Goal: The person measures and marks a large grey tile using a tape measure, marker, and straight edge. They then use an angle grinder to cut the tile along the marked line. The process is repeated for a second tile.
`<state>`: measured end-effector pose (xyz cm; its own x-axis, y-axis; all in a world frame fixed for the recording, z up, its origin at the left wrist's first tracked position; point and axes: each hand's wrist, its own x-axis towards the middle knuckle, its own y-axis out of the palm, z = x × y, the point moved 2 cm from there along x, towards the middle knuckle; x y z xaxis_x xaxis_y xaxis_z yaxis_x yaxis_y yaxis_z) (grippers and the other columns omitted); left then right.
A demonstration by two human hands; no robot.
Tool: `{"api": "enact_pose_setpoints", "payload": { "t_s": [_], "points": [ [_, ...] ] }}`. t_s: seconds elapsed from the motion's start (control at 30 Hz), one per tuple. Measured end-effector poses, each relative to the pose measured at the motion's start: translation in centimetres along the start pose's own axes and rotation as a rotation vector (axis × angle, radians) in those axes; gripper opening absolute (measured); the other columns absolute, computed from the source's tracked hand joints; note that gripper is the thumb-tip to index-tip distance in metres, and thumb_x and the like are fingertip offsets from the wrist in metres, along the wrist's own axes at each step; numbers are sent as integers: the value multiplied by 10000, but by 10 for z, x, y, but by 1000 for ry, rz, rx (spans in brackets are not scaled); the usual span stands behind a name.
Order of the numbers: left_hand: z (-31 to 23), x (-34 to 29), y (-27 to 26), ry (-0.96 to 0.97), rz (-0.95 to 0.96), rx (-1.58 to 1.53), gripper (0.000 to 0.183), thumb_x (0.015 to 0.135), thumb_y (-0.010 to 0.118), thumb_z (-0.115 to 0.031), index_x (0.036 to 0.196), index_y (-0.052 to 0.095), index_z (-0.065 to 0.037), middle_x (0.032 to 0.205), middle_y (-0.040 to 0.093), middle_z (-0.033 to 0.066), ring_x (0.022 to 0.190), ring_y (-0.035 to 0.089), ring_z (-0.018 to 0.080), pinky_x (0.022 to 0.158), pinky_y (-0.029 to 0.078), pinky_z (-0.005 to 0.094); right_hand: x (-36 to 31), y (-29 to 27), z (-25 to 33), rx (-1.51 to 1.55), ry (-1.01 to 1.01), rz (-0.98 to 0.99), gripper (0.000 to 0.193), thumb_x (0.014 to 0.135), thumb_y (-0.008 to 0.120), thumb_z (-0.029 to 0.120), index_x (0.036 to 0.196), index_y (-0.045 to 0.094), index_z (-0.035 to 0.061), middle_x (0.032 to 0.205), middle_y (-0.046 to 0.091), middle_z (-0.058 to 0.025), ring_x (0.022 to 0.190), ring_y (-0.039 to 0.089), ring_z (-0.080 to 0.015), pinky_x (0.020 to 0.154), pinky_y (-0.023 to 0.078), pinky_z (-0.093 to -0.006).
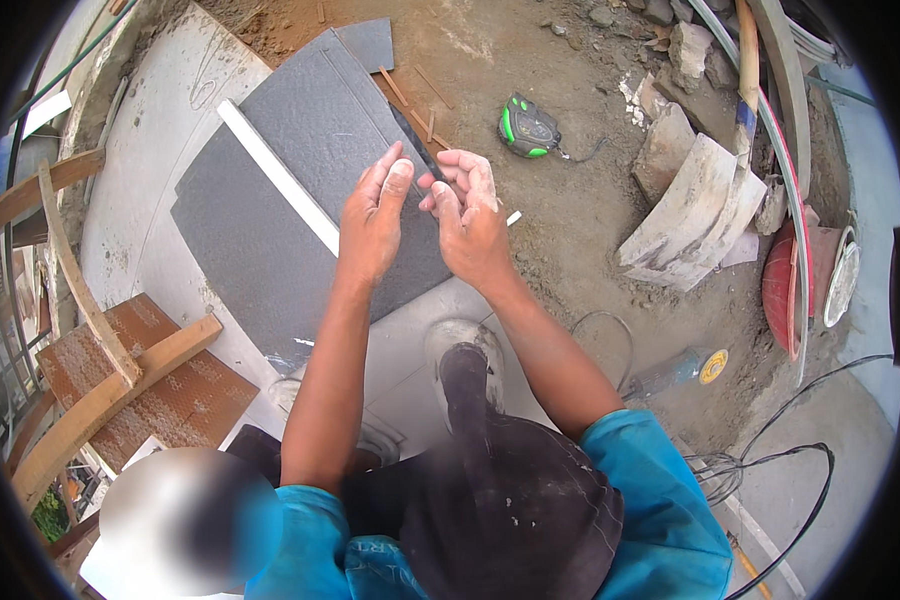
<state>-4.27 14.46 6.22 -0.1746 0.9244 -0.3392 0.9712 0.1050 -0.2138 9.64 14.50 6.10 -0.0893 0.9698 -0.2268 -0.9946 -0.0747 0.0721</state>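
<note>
My left hand point(375, 212) is raised over a large dark grey tile point(270, 240), fingers extended and loosely bent, nothing seen in it. Facing it, my right hand point(470, 215) is cupped, its fingers curled but apart from the thumb. Pale dust coats the fingertips of both hands, and a narrow gap separates them. Across the tile runs a white straight strip point(278, 178), its lower end passing behind my left forearm. A second dark grey piece point(367, 45) lies at the tile's far corner. A small white end point(514, 218) pokes out beside my right wrist; its remainder is hidden.
Right of the tile, a black and green tape measure point(530, 127) lies on sandy ground. Farther right are a dusty shovel point(705, 205), rubble, a red bowl point(782, 285) and an angle grinder point(680, 372) with cable. Curved wooden pieces point(120, 410) and a brown board point(185, 385) stand left.
</note>
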Motion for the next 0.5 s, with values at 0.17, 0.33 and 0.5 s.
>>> {"api": "enact_pose_setpoints", "payload": {
  "t_s": [0.17, 0.33, 0.5],
  "points": [
    [-6, -24, 17, -107, -66, -32, 454, 1018, 619, -323, 1354, 617, -17, 1166, 688, 119, 1070, 634, 163, 945, 504, 313, 71, -98, -22, -677, -14, -454, 401, 930, 665, 234, 1185, 529, -44, 1138, 631, -220, 1057, 619, -391, 865, 497, -469],
    [3, -42, 34, 42, 26, 291, 210, 958, 682, -206, 1110, 713, -63, 979, 714, 69, 894, 670, 170, 801, 525, 330, 91, -128, -42, -1368, -584, -295, 616, 834, 779, 490, 1125, 567, -10, 1158, 587, -191, 1093, 556, -392, 962, 423, -544],
    [36, -25, 121, 558, 216, 1091, 204, 851, 747, -285, 950, 730, -107, 951, 712, 52, 939, 655, 226, 812, 448, 377, 52, -133, -21, -1095, 70, -292, 439, 959, 628, 414, 1143, 536, 27, 1165, 640, -192, 1153, 584, -398, 951, 436, -521]
  ]
}}
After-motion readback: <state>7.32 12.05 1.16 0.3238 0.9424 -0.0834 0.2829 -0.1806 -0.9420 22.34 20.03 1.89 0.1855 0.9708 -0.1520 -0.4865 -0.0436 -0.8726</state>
